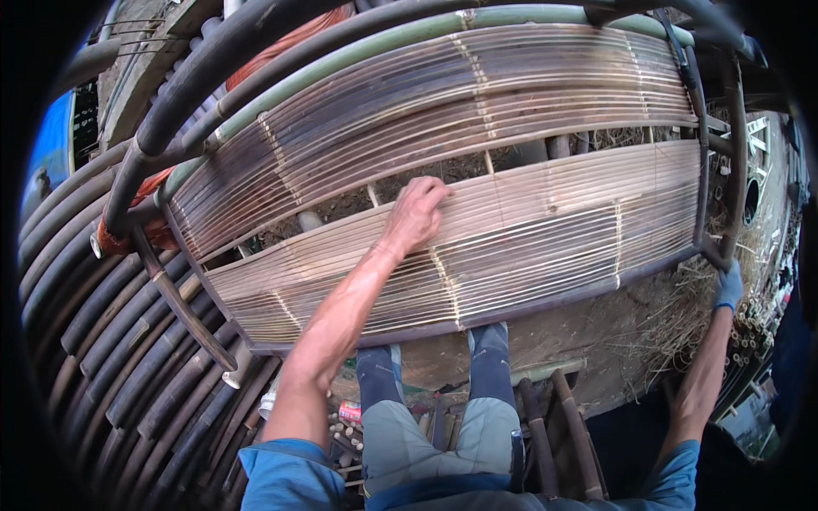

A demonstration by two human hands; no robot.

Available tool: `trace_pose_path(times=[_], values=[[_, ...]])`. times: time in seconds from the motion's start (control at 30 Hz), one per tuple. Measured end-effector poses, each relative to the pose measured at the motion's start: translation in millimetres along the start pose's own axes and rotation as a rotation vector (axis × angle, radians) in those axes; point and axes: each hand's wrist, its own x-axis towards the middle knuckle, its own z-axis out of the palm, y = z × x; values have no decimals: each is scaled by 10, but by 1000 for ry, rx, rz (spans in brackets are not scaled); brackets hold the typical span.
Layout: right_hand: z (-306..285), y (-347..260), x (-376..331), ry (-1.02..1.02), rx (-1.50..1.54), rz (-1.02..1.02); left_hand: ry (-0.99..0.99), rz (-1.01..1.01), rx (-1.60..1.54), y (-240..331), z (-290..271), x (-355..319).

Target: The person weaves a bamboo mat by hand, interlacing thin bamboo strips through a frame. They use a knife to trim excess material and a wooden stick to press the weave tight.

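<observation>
A long bamboo slat seat [562,264] lies across in front of me, set in a dark frame. Behind it rises a second slatted panel [409,102], with an open gap between the two. My left hand [417,209] rests over the seat's far edge near the middle. Its fingers are curled closed there; what they pinch, if anything, is hidden. Out to the right, my right hand [728,287] in a blue-grey glove is closed round the lower end of a dark bamboo pole [731,170] at the frame's right side.
Many curved dark bamboo poles [145,358] are stacked at the left. An orange cloth [285,47] lies behind the frame. My legs stand against the near edge, with short bamboo legs [575,434] beside them. Dry straw [682,328] litters the ground at right.
</observation>
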Motion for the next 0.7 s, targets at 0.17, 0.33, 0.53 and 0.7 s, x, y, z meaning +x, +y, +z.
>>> trace_pose_path(times=[0.17, 0.33, 0.53, 0.7], values=[[46, -1676, -963, 367, 118, 107, -169, 198, 441, -210, -537, -782], [577, -4271, -2499, 14, 411, -351, -217, 383, 512, -229, -414, -778], [744, -6056, -2924, -309, 921, -441, -323, 187, 209, -85, -495, -773], [-293, -6068, -2719, -932, 1113, -265, -101, 152, -112, 64, -970, -966]])
